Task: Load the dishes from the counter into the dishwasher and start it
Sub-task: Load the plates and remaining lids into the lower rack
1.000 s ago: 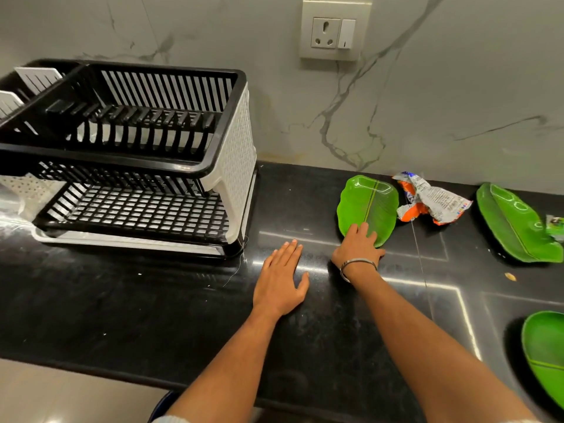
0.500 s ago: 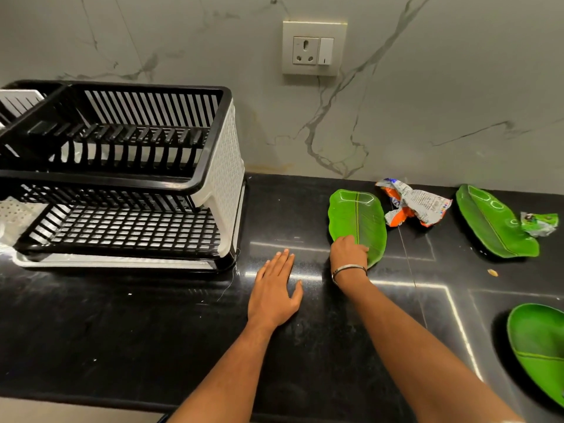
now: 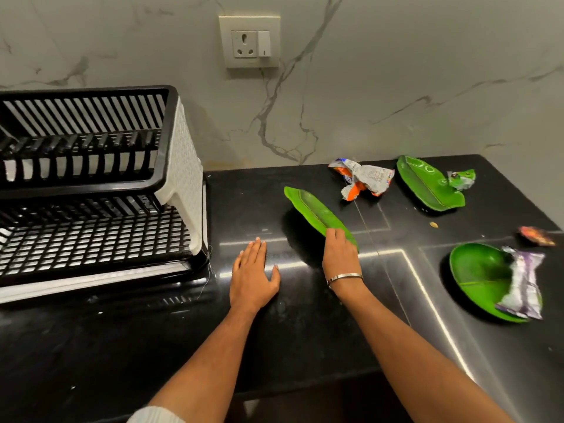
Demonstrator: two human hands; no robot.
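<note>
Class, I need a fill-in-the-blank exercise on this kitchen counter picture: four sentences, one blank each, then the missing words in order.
1. The right hand grips a leaf-shaped plate whose colour is ____.
2. The left hand lies flat on the ____ counter.
3. A bracelet sits on the ____ wrist.
4. The dish rack stands to the ____ of both hands.

Missing words: green; black; right; left
</note>
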